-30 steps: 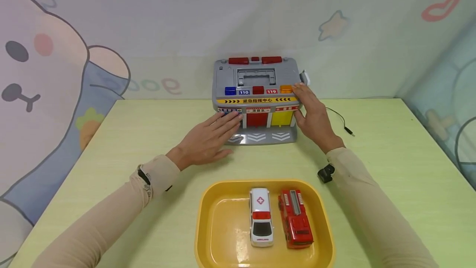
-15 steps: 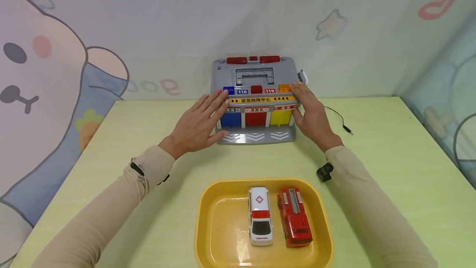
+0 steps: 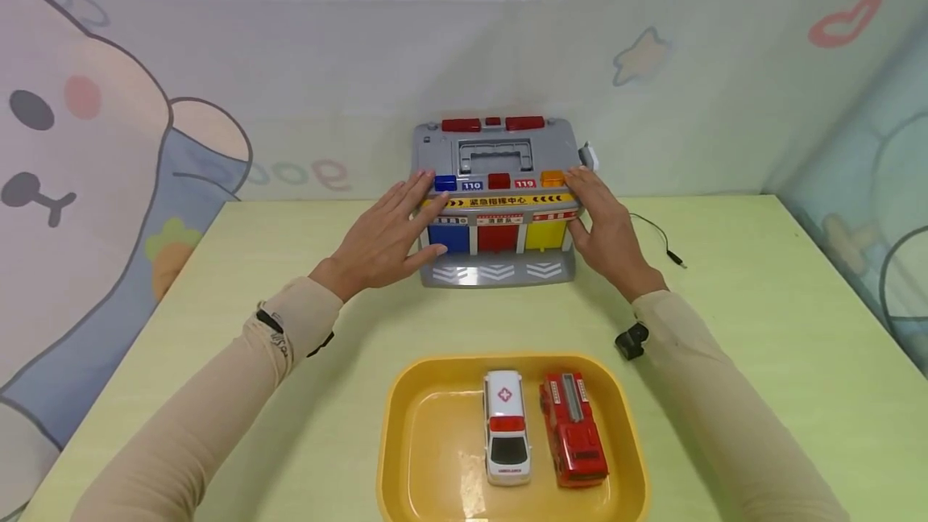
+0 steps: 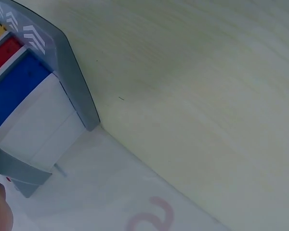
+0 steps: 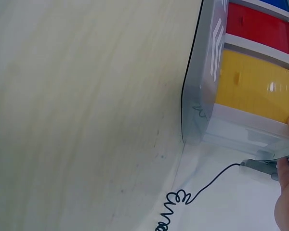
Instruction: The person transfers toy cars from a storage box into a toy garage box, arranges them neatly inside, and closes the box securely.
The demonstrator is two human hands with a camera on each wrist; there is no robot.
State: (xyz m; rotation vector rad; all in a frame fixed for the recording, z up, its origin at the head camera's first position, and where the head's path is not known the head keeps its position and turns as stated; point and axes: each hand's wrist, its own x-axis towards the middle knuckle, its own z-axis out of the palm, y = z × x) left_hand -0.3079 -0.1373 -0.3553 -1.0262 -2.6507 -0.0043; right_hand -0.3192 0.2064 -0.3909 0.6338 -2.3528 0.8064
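A grey toy emergency station (image 3: 499, 201) with blue, red and yellow garage doors stands at the back of the table. My left hand (image 3: 384, 236) lies at its front left corner, fingers extended over the roof edge and thumb pointing at the blue door (image 3: 449, 238). On the other side, my right hand (image 3: 609, 236) rests on the front right corner, fingertips by the orange light (image 3: 553, 179) and thumb lower, beside the yellow door (image 5: 260, 84). In the left wrist view only a bit of the left hand (image 4: 0, 207) shows, at the roof's edge.
A yellow tray (image 3: 406, 369) sits at the front, holding a white toy ambulance (image 3: 507, 433) and a red toy fire engine (image 3: 576, 433). A thin black cable (image 3: 656, 232) with a plug lies right of the station; a coiled cord (image 5: 171, 207) hangs beside it. A printed cloth stands behind.
My left hand has moved left and up from in front of the blue door to the station's left corner, uncovering that door. The right hand stays at its corner.
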